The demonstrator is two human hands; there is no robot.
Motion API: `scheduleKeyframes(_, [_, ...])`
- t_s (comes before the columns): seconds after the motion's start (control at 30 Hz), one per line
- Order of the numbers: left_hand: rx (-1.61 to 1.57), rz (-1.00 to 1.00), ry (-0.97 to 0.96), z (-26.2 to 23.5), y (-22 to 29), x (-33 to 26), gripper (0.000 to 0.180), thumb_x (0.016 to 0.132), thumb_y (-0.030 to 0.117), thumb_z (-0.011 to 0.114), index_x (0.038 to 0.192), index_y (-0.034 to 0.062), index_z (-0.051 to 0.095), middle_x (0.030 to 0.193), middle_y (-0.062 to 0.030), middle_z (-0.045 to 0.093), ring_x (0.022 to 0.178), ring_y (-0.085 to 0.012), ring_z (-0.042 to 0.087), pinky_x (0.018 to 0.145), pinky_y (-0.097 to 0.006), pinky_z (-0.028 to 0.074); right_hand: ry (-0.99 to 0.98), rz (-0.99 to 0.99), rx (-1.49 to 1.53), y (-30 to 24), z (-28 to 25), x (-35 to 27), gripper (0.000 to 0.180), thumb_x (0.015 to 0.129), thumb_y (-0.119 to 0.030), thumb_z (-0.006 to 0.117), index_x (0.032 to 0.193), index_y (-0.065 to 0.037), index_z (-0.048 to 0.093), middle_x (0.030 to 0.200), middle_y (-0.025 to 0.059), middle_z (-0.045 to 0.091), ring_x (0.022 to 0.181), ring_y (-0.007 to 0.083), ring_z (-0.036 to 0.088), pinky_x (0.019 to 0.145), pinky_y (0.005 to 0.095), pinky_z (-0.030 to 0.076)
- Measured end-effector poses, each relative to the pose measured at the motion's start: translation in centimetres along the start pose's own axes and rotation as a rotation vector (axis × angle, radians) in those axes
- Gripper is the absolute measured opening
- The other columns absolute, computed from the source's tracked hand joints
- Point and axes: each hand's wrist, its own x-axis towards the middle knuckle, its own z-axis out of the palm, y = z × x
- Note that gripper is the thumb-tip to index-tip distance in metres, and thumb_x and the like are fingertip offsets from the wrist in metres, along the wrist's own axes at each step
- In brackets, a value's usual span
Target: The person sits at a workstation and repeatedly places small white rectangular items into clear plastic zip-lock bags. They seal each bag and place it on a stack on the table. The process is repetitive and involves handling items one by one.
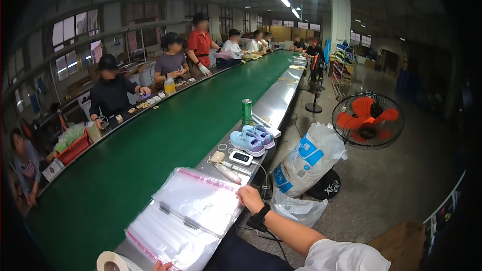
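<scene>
Plastic bags (193,211), a stack on the metal ledge (273,103) beside the green belt (150,145).

The right hand (249,198) pinches the top bag's right edge; the left hand (161,266) touches the stack's near edge, grip unclear. A tape roll (111,262) lies just beside it; small shoes (252,139) sit farther along.

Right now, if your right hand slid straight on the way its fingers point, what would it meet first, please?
The right hand already rests on the stack of clear plastic zip bags with pink seal strips. Its fingers seem to point left across them, so past the bags it would probably reach the green conveyor belt; depth is unclear.
</scene>
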Motion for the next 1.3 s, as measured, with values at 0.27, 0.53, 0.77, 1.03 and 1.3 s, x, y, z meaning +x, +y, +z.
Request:
scheduleKeyframes(0.27, [0.043,0.01,0.053,1.2,0.5,-2.1,0.043,0.091,0.022,0.053,0.126,0.0024,0.039,0.109,-0.0134,0.055,0.086,-0.022,0.059,0.073,-0.032,0.051,0.034,-0.005,0.022,3.0,-1.0,0.8,0.016,0.085,-0.015,0.051,0.079,-0.001,0.056,0.066,0.0014,0.054,0.053,0.0082,0.049,0.048,0.0225,0.039])
scheduleKeyframes(0.53, [-0.032,0.055,0.402,-3.8,-4.6,-9.5,0.019,0.09,0.018,0.052,0.098,0.0017,0.057,0.076,-0.0049,0.057,0.065,-0.0118,0.053,0.053,-0.021,0.043,-0.019,0.087,0.05,2.7,-1.2,0.2,0.015,0.086,-0.018,0.052,0.077,-0.006,0.054,0.063,0.0001,0.051,0.052,0.0064,0.046,0.045,0.0194,0.035])
scheduleKeyframes(0.77, [-0.021,-0.057,0.65,-8.9,-8.6,-11.2,0.044,0.085,0.021,0.06,0.124,0.0088,0.046,0.11,-0.0112,0.056,0.098,-0.0237,0.053,0.085,-0.039,0.041,0.035,0.059,0.009,3.1,-1.0,0.5,0.015,0.087,-0.017,0.051,0.081,-0.003,0.053,0.063,0.0007,0.051,0.052,0.0078,0.045,0.047,0.0213,0.035])
scheduleKeyframes(1.03, [0.613,0.101,0.29,-6.5,-6.8,-8.3,0.022,0.088,0.015,0.054,0.093,-0.0057,0.058,0.085,-0.0093,0.059,0.079,-0.0186,0.051,0.074,-0.031,0.042,0.173,-0.469,-0.361,1.3,0.4,-3.8,0.011,0.087,-0.013,0.054,0.089,-0.002,0.055,0.071,0.0041,0.056,0.065,0.0094,0.051,0.059,0.0252,0.043])
scheduleKeyframes(1.3, [0.248,0.088,0.112,-0.1,-2.5,-9.8,0.013,0.09,0.011,0.048,0.079,0.005,0.048,0.069,0.0019,0.045,0.058,-0.0054,0.038,0.05,-0.021,0.032,-1.072,-0.395,-0.476,0.1,8.3,-17.0,0.014,0.086,-0.017,0.055,0.092,-0.005,0.058,0.078,0.0107,0.06,0.071,0.0241,0.06,0.065,0.0321,0.047])
